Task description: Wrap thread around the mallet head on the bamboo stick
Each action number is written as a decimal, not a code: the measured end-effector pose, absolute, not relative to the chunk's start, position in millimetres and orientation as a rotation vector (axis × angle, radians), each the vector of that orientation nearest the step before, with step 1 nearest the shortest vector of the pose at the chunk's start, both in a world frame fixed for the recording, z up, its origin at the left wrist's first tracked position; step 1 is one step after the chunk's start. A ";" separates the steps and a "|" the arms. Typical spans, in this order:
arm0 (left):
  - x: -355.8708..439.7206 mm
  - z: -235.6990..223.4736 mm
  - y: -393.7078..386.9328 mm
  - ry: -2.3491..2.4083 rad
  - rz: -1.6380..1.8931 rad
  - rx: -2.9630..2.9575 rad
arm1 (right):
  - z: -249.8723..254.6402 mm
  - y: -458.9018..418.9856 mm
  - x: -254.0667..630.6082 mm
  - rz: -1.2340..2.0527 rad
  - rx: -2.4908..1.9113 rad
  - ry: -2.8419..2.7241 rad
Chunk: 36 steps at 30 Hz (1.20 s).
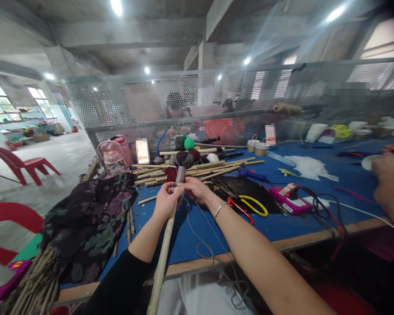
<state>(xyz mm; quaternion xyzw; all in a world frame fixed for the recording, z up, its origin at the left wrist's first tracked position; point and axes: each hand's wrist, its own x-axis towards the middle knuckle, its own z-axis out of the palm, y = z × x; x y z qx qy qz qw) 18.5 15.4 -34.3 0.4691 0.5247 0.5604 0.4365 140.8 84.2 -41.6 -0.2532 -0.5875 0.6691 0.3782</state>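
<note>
A long pale wooden stick (164,256) slants up from the lower edge, over the table edge. Its upper end carries a grey wrapped head (180,174). My left hand (166,200) is closed around the stick just below that head. My right hand (196,189), wearing a bracelet, pinches at the same spot, its fingertips meeting the left ones. Grey yarn (188,215) trails from between the hands in loose loops down to the lap. Exactly how the right fingers grip the yarn is partly hidden. Yarn balls (184,158) lie just beyond the head.
Scissors (249,205) with red and yellow handles lie to the right, near a blue glue gun (252,173) and a purple power strip (290,199). Dark patterned cloth (92,223) covers the left side. Sticks (154,175) are piled behind. Another person's hand (392,183) is at far right.
</note>
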 end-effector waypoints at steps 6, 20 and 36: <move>16.7 -33.6 15.0 1.457 1.398 1.228 | -41.5 83.4 138.9 1.649 -0.718 -1.569; 15.2 -25.7 14.8 1.320 1.471 1.071 | -26.5 76.5 146.9 1.806 -0.747 -1.368; 17.7 -28.3 13.2 1.025 1.189 0.983 | -37.3 84.3 149.7 1.913 -0.542 -1.405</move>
